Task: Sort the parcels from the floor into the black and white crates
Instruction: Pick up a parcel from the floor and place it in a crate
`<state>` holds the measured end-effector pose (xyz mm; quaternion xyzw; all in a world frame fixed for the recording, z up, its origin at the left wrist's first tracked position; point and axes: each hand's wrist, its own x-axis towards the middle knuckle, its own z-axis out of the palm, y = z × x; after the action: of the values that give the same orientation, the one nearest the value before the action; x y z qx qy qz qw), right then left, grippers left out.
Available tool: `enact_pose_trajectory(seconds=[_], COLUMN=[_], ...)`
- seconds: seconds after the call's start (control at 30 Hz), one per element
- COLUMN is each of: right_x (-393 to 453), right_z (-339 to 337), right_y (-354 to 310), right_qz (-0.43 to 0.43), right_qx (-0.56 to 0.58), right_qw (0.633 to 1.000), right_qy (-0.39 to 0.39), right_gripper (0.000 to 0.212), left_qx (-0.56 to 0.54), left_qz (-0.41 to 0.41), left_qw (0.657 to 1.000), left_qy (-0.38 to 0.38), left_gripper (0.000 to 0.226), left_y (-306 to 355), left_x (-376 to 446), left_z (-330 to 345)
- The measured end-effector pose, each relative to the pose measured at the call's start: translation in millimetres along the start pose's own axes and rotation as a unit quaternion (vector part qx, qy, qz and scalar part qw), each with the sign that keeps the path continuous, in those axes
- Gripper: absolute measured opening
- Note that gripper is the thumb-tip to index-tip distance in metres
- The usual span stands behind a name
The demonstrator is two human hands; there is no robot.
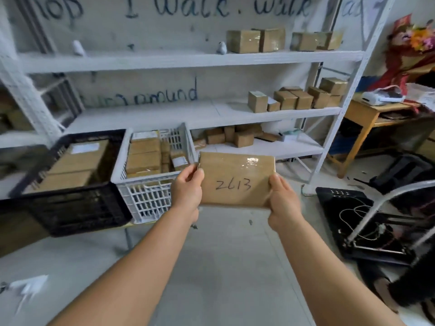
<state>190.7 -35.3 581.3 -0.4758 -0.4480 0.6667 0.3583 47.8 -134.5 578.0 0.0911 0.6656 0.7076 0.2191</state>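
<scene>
Both the black crate (70, 208) and the white crate (150, 196) are open-topped but crowded with boxes; bare floor (223, 267) is left ahead.

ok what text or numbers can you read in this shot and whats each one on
"2613": handwritten on the parcel held in both hands.
"I walk. walk": painted on the wall, top row; the words either side are cut off.
Labels on parcels in the white crate: too blurred to read.
</scene>
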Motion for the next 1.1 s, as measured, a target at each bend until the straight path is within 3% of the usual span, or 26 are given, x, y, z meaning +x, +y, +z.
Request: enact_pose_trajectory(seconds=[0.3, 0.5, 0.77, 0.93, 1.1], right_x=[0.0, 25.4, 52.3, 54.0, 47.8], right_z=[146.0, 243.2, 356.5, 413.3, 463.1], right_y=[10.1, 21.6, 18.2, 33.7, 52.2], right_qz=[-0.014, 0.012, 0.053, 0.057, 0.074], right_qx=[-0.080, -0.066, -0.060, -0.100, -0.116], right_qw=[0.988, 0.977, 0.948, 0.938, 0.936], right_qy=[-0.135, -0.201, -0.308, -0.326, -0.324], right_gripper=[0.021, 0.030, 0.017, 0.033, 0.027], left_qx=[-0.041, -0.053, -0.050, -0.029, 0.004], left_qz=[0.007, 0.029, 0.038, 0.042, 0.027], left_qw=[0.991, 0.977, 0.953, 0.934, 0.933], left_qy=[0.128, 0.206, 0.296, 0.355, 0.358], left_gripper=[0.036, 0.032, 0.031, 0.017, 0.015], left_y=[35.9, 54.1, 79.3, 80.0, 82.9], left_x=[60.3, 110.4, 180.6, 211.5, 257.0], left_z=[-116.3, -165.2, -215.2, -254.2, -301.4])
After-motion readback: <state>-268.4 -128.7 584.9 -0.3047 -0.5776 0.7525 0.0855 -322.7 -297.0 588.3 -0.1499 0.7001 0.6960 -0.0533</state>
